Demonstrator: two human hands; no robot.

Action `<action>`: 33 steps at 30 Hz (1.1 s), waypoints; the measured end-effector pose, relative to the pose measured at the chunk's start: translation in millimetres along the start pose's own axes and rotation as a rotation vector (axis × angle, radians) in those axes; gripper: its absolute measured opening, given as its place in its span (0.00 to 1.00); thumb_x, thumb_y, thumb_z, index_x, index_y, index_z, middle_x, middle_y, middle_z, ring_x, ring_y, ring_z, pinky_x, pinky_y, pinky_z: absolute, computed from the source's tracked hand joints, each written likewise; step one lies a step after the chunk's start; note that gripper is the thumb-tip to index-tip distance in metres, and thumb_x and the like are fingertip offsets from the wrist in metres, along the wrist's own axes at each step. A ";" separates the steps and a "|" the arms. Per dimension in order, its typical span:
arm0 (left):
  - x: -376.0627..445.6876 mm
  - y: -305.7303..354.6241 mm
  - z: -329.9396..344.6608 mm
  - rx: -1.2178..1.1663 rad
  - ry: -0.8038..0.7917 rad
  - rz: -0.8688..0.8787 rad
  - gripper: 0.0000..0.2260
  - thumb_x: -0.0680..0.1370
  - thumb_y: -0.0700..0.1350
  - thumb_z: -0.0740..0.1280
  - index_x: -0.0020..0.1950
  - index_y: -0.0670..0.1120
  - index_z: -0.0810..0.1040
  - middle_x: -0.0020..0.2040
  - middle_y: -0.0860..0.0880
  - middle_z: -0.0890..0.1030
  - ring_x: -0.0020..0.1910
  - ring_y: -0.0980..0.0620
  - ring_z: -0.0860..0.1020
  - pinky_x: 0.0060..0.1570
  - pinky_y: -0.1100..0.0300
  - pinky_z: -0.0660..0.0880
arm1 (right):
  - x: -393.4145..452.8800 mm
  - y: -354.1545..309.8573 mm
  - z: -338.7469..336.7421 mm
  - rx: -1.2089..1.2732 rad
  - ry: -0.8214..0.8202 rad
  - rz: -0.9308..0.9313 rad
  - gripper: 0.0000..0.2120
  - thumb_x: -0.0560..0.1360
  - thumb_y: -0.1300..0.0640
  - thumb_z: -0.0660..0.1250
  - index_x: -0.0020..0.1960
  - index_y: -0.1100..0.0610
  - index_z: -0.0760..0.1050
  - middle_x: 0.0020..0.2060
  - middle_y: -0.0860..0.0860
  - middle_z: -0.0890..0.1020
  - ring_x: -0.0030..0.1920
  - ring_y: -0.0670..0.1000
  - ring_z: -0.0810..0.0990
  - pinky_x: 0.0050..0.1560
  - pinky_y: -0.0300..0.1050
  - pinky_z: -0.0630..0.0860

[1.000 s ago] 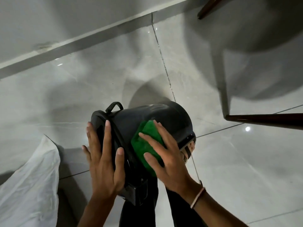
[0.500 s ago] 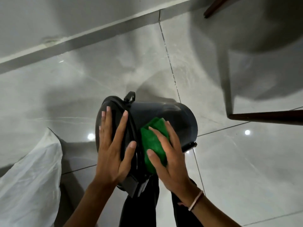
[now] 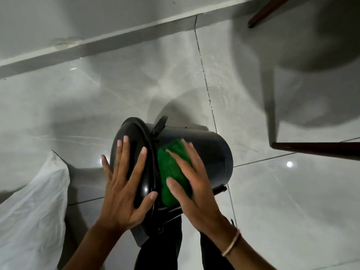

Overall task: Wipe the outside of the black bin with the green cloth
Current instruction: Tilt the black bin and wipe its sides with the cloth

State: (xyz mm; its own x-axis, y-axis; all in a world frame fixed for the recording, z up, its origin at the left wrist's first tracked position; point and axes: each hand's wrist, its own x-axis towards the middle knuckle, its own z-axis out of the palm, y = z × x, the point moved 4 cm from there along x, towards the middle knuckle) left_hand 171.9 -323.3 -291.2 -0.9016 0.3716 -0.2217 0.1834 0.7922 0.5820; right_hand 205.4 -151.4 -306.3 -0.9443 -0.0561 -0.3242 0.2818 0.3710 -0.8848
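- Far left of the black bin (image 3: 210,151), a crumpled white plastic sheet (image 3: 33,207) lies on the floor, thin and translucent, creased all over.
- Next, the left hand (image 3: 124,184) is pressed flat against the bin's lid (image 3: 134,139), forearm coming up from the lower edge, wrist straight. Its fingers (image 3: 124,152) are spread wide and extended, thumb out to the right at the lid's rim; nothing is gripped, the palm just braces the glossy, round black surface.
- The black bin itself is tipped on its side, lid end to the left, base end to the right, resting over the person's dark trouser legs (image 3: 159,248) and above the tiled floor (image 3: 272,201). It is a smooth cylinder, hard plastic by the look, with a small hinge piece sticking up at the top just right of the lid and a pedal part jutting out low on the bin's near side.
- On the bin's curved wall, just right of the lid, sits the green cloth (image 3: 171,172), folded and fuzzy in texture.
- The right hand (image 3: 194,184) lies over that cloth, fingers (image 3: 176,158) open and splayed, pressing it onto the wall rather than clutching it. A pale band (image 3: 231,244) circles the wrist.
- Right of the bin, a dark wooden furniture leg (image 3: 315,151) runs across the polished grey tiles; another shows further up.
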 end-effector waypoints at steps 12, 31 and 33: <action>12.8 16.1 5.6 0.029 -0.041 0.059 0.33 0.83 0.70 0.47 0.86 0.58 0.53 0.86 0.36 0.52 0.87 0.37 0.48 0.80 0.22 0.44 | 126.3 102.8 -63.9 0.097 -0.039 0.597 0.14 0.78 0.44 0.65 0.61 0.44 0.81 0.60 0.51 0.83 0.64 0.58 0.81 0.55 0.43 0.77; 6.1 29.5 11.8 0.100 0.036 0.140 0.32 0.86 0.61 0.46 0.87 0.49 0.46 0.85 0.36 0.51 0.88 0.43 0.46 0.81 0.23 0.46 | 10.6 -2.3 -5.7 0.000 0.261 0.069 0.23 0.83 0.39 0.58 0.76 0.43 0.68 0.81 0.44 0.65 0.83 0.46 0.59 0.82 0.56 0.61; -1.6 34.6 11.3 0.165 0.039 0.210 0.28 0.87 0.59 0.45 0.86 0.50 0.54 0.84 0.34 0.55 0.88 0.44 0.46 0.81 0.26 0.46 | -27.9 3.8 3.7 -0.002 0.276 0.087 0.24 0.84 0.37 0.56 0.78 0.41 0.65 0.84 0.47 0.59 0.86 0.51 0.53 0.81 0.66 0.61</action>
State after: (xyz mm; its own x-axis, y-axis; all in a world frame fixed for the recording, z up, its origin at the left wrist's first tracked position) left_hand 184.1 -291.0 -279.6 -0.8509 0.5196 -0.0773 0.4265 0.7692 0.4758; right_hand 233.4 -151.8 -301.8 -0.9271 0.2306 -0.2954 0.3638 0.3649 -0.8570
